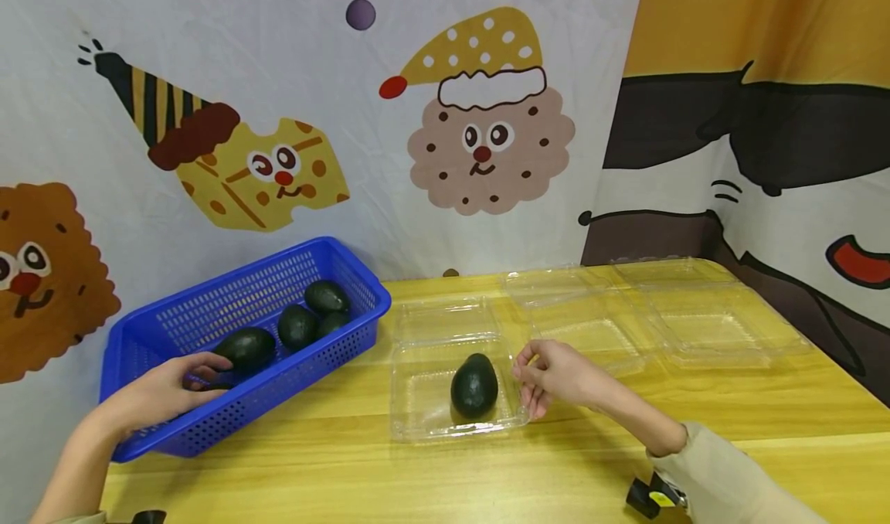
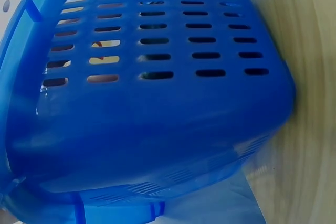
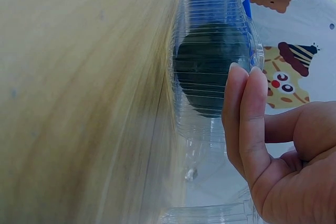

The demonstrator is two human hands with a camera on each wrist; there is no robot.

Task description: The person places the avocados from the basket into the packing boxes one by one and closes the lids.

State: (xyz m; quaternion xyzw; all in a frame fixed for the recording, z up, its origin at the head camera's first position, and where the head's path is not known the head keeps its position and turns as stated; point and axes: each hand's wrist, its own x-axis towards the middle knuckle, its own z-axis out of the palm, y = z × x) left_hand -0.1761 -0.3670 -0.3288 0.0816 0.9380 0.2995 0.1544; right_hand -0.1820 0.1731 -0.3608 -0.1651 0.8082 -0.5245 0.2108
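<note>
Clear plastic for the landmark, an opened container (image 1: 420,393) on the wooden table (image 1: 348,478), base toward the near side and lid folded back behind. Inside the base, toward its right, a single avocado (image 1: 475,386), apparently set off-centre to leave room alongside. At the right edge of the container, the right hand (image 1: 556,373), seemingly pinching the thin rim between thumb and fingertips; probably a light steadying hold against sliding. Left of the container, a blue basket (image 1: 292,377) of slotted plastic, set at a slant with its right end nearest, likely for a short reach. Over its near rim, the left hand (image 1: 163,385), beside the end of one dark fruit (image 1: 245,350); cannot tell about any firm grasp, because of hidden fingertips and a left wrist view of little but basket wall. Right of the container, two more opened containers (image 1: 709,331), presumably put out of the way of both hands.

In looks, the avocado in the container: very dark green, nearly black, glossy, pear-shaped, lying with narrow end toward the lid. Similar skin on three other fruits (image 1: 299,327), bunched at the basket's right end.
</note>
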